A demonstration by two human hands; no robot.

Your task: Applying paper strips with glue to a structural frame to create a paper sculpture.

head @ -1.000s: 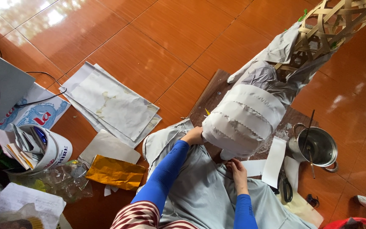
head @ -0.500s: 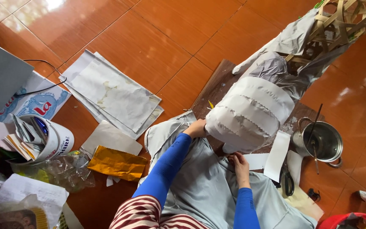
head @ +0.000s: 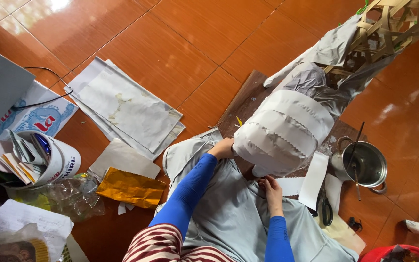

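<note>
Head view, looking down onto glossy orange-red floor tiles (head: 180, 39). Left hand (head: 224, 148) pressed flat against the lower left side of a rounded form covered in overlapping white paper strips (head: 287, 131), fingers partly hidden behind it; grip cannot be confirmed. Right hand (head: 271, 187) just beneath the form's lower edge, fingertips pinched on the end of a white paper strip (head: 287, 186). Form resting on a dark wooden board (head: 246, 97), its far end joined to a woven bamboo frame (head: 394, 24). Grey cloth (head: 229, 213) spread under both blue-sleeved forearms. Small steel pot with a stick inside (head: 364, 162) right of the form; black scissors (head: 326, 208) near it. Stack of white paper sheets (head: 127, 109) and a crumpled yellow sheet (head: 129, 187) lying left.
</note>
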